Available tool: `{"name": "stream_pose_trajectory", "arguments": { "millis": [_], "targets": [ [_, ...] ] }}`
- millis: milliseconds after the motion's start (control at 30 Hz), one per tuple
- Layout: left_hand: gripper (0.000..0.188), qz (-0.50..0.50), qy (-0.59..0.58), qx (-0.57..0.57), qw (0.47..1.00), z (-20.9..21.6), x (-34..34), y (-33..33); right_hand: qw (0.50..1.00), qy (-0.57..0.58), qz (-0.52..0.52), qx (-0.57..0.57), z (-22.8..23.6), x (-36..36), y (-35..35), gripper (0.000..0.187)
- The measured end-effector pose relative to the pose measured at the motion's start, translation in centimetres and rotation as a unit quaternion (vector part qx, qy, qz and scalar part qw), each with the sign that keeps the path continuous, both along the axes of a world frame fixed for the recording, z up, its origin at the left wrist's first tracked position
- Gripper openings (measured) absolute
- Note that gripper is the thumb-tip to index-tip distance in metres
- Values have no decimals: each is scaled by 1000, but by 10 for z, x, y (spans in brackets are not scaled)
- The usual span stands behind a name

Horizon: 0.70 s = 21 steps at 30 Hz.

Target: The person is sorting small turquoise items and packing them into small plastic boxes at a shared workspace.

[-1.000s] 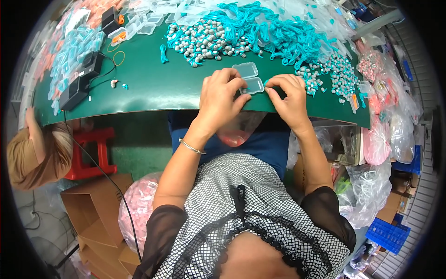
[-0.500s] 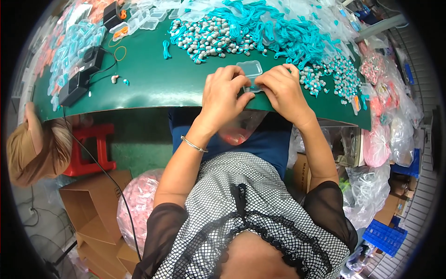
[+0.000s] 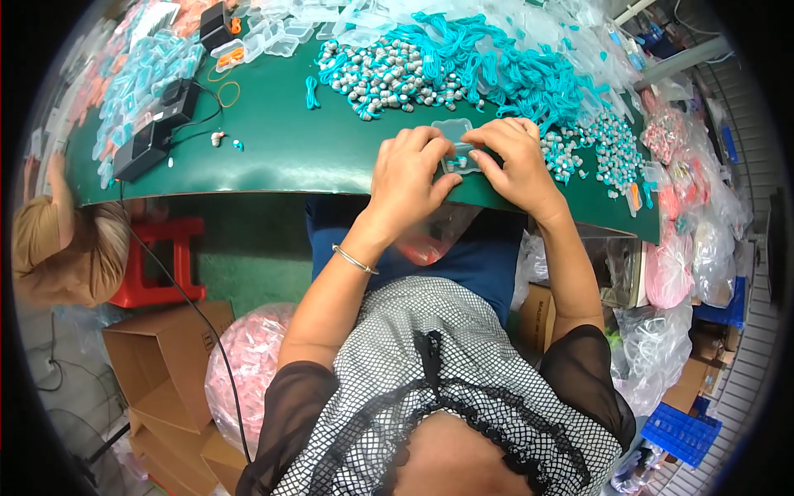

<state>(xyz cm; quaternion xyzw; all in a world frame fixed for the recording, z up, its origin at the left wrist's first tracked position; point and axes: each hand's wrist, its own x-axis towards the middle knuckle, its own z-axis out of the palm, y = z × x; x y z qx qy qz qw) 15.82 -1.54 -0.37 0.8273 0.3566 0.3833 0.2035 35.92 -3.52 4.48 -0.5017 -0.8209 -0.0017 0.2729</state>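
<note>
On the tabletop [image 3: 273, 161], the open clear box [image 3: 468, 168] sits at three o'clock from the left hand [image 3: 405, 178], fingers clamped on it; nine o'clock from the right hand [image 3: 519, 169], whose grip I can't tell.

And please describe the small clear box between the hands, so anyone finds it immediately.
Start at the green table and go to the middle of its near edge. There, between the left hand and right hand, is the small clear box, lid open. Unlike the clear boxes farther back, it has both hands on it and small turquoise pieces inside.
</note>
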Motion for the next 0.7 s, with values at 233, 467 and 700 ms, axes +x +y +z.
{"name": "stream_pose_trajectory", "arguments": {
  "millis": [233,467,700],
  "targets": [
    [41,10,-6,35,999,2,-5,0,971,-87,-203,94,-21,-2,56,18],
    [39,-5,-8,15,1000,-5,2,-5,958,-58,-279,35,-26,6,55,16],
    [44,-18,-29,-6,999,0,-11,-2,943,241,-217,-76,-6,7,29,14]
  ]
}}
